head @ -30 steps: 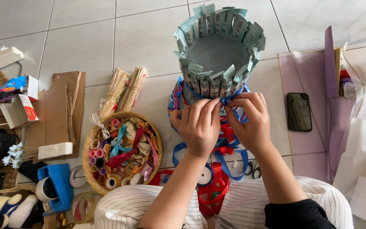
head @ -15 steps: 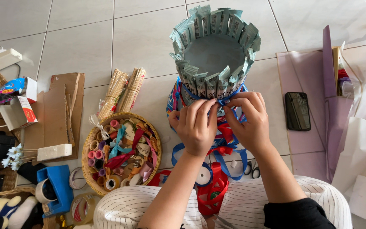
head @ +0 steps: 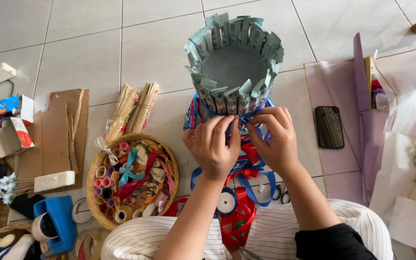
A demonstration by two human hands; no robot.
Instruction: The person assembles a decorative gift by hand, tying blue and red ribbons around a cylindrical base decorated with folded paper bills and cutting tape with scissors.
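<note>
Two hands, left hand (head: 213,147) and right hand (head: 273,139), fingers pinched on one blue ribbon (head: 240,119).

I have one view only, from the camera on the wearer's head. It looks almost straight down onto the tiled floor (head: 97,53), so the frame's bottom edge lies nearest the body and the top edge farthest out. It sits close: the forearms rise from the bottom edge and the hands (head: 244,144) meet just below the middle, against the paper crown (head: 234,62). To my left the frame reaches a basket (head: 131,180) and cardboard (head: 56,130); to my right, a phone (head: 329,126) on purple sheets (head: 338,82). With no second view, nothing overlaps.
</note>
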